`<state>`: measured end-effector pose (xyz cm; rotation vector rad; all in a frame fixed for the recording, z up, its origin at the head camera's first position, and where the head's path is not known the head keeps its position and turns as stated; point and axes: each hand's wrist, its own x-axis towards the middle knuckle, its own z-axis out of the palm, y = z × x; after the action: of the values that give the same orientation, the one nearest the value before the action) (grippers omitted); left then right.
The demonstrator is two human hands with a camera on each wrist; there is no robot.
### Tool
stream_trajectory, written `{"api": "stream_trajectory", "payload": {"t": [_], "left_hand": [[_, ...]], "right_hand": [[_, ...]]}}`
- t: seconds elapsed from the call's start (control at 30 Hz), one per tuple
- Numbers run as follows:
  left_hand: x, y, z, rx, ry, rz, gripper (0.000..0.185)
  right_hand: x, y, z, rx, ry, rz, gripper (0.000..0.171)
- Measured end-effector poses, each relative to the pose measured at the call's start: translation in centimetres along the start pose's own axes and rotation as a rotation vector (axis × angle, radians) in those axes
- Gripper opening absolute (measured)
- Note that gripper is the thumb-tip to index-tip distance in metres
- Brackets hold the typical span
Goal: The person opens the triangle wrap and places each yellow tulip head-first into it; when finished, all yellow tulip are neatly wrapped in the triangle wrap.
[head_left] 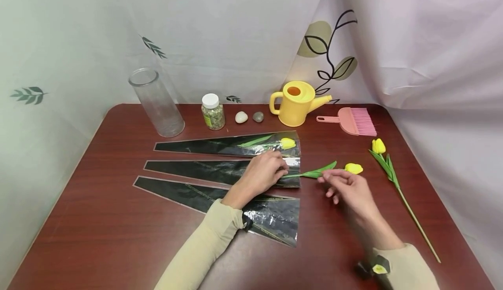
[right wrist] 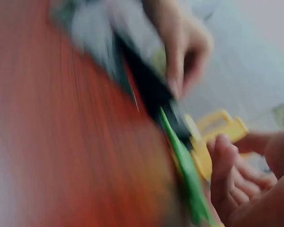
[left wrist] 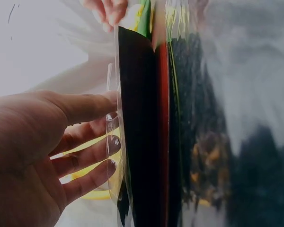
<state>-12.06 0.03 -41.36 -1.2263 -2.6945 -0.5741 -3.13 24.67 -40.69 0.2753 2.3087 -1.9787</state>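
Before one leaf-printed white cloth (head_left: 220, 41), a person works with both bare hands at one reddish-brown table (head_left: 78, 220). The middle sleeve (head_left: 196, 170), a tapered, dark-backed flower wrapper, lies with its wide mouth to the right. The left hand (head_left: 265, 170) is nearer that mouth, pinching the clear film at its lip between thumb and fingers. The middle tulip (head_left: 316, 173), yellow-budded, lies nearly in line with the wrapper, bud to the right, its stem crossing the mouth's edge toward the left fingers. The right hand (head_left: 349, 189) is nearer the bud, just beside the green leaves, fingers loosely bent; with the right-wrist view blurred, whether it has hold of the flower cannot be told.

Three sleeves are counted, the middle one lying between the far sleeve (head_left: 196, 145) and the near sleeve (head_left: 275, 220). Tulips also number three: the far tulip (head_left: 288, 143) inside its wrapper, the middle one, and the loose tulip (head_left: 398, 188) at right. Behind them stand one clear cylinder vase (head_left: 161, 106), one yellow watering can (head_left: 294, 108), one pink hand brush (head_left: 349, 121) lying flat, one white-capped jar (head_left: 214, 116) and two pebbles, a white pebble (head_left: 241, 117) and a gray pebble (head_left: 258, 116).
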Motion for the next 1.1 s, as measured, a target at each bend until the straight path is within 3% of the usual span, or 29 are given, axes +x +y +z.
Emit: {"api": "stream_trajectory", "payload": {"t": [0.13,0.23,0.33,0.4,0.6,1.1], "left_hand": [[0.0,0.0,0.0,0.002,0.005,0.008,0.007],[0.0,-0.1,0.0,0.000,0.006,0.006,0.007],[-0.1,-0.1,-0.1,-0.001,0.006,0.001,0.007],[-0.1,-0.1,-0.1,-0.003,0.005,-0.001,0.007],[0.0,0.0,0.0,-0.002,0.010,0.002,0.007],[0.0,0.0,0.1,-0.006,0.012,0.008,0.008]], "right_hand": [[0.8,-0.5,-2.8,-0.403,0.074,-0.337,0.018],[1.8,-0.7,-4.3,-0.696,0.107,-0.579,0.016],[3.0,-0.8,-5.4,-0.895,0.065,-0.781,0.020],[3.6,-0.6,-5.9,-0.988,0.012,-0.868,0.020],[4.5,-0.1,-6.4,-1.129,-0.094,-0.969,0.019],[5.0,0.3,-6.5,-1.155,-0.124,-0.980,0.019]]}}
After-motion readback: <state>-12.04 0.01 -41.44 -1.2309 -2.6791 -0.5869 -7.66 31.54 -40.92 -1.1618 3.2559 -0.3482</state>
